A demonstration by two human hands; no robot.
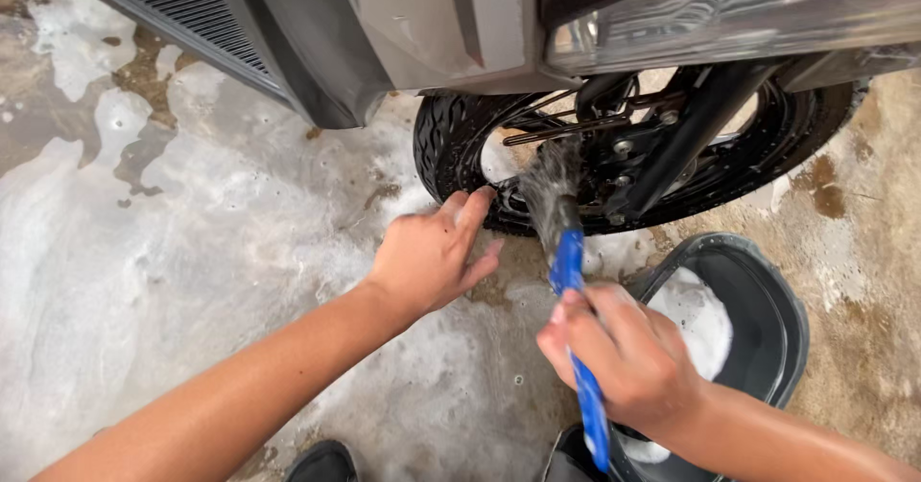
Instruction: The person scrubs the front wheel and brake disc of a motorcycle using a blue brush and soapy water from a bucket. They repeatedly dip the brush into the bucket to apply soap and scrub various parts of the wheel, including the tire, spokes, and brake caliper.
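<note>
Grey scooter body (422, 31) looming over soapy concrete floor (173, 252). Black rear tyre (451, 146) resting on foam, being steadied by left hand (427, 257), fingers spread against its sidewall. Dark bucket (777, 319) of suds sitting beside the wheel. Right hand (624, 357) gripping blue-handled brush (568, 261), fingers wrapped tight, bristles pressing into the rim.

brush bristles (549, 183) motion-blurred, scooter body (432, 22) cut off at top edge, dark shoe (324, 463) cropped at bottom
</note>
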